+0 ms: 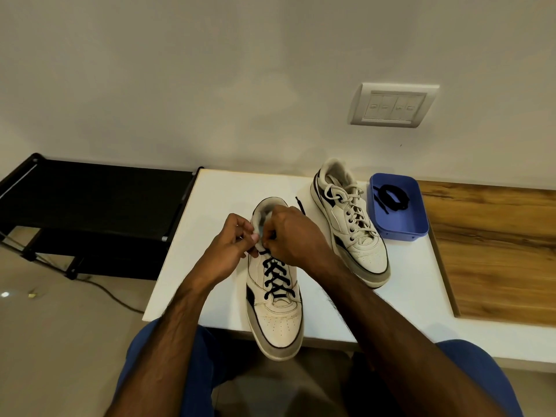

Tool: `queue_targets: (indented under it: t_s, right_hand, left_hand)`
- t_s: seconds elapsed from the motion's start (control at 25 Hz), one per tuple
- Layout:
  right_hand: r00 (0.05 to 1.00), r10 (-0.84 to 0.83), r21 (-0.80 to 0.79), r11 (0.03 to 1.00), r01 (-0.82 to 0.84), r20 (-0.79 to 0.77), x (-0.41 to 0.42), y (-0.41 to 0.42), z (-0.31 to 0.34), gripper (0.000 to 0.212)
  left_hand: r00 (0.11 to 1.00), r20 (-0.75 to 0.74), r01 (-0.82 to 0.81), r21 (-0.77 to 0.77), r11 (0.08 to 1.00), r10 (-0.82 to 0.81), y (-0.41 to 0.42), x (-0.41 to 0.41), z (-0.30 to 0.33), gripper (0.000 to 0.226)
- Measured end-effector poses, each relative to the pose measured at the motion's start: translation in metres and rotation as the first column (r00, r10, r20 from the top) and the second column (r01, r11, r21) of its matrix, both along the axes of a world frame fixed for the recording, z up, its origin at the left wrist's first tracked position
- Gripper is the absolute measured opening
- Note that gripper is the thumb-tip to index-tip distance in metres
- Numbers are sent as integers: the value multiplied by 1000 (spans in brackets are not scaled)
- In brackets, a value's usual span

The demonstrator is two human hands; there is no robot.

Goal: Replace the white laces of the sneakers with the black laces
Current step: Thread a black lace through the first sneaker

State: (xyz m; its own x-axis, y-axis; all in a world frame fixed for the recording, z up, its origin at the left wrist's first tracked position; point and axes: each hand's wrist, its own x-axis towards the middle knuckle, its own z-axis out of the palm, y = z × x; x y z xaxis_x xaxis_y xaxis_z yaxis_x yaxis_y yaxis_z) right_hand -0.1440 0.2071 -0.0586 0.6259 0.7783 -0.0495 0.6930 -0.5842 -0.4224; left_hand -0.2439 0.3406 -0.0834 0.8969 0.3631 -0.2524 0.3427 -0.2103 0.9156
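Note:
A white sneaker (278, 314) lies in front of me, toe over the table's near edge, with a black lace (272, 279) crossed through most of its eyelets. My left hand (231, 245) pinches the shoe's upper left edge by the top eyelets. My right hand (293, 236) is closed on the black lace at the top right; a loose lace end (301, 206) trails behind it. The second sneaker (350, 224) stands to the right, still with its white lace (352, 206). Another black lace (391, 198) lies coiled in a blue tray (403, 230).
The white table top (216, 206) meets a wooden surface (493, 248) on the right. A black rack (90, 203) stands to the left, with a cable (111, 293) on the floor. A switch plate (392, 105) is on the wall behind.

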Motion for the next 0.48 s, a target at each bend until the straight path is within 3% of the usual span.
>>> queue_targets:
  t_s: [0.08,0.24,0.48]
  right_hand:
    - [1000,-27,-1,1000,27,-1,1,-2,-1,10]
    - [998,-22,-17,1000,23,50,-1,-7,-1,10]
    - [994,-49,-29,998,52,98,-6,-2,1,12]
  left_hand:
    - [999,11,39,2,999,-39,3,-3,-1,10]
    - [991,-15,131,99,986,-131,7,-8,-4,34]
    - [996,28,82,199,977,-90,1,-6,-5,39]
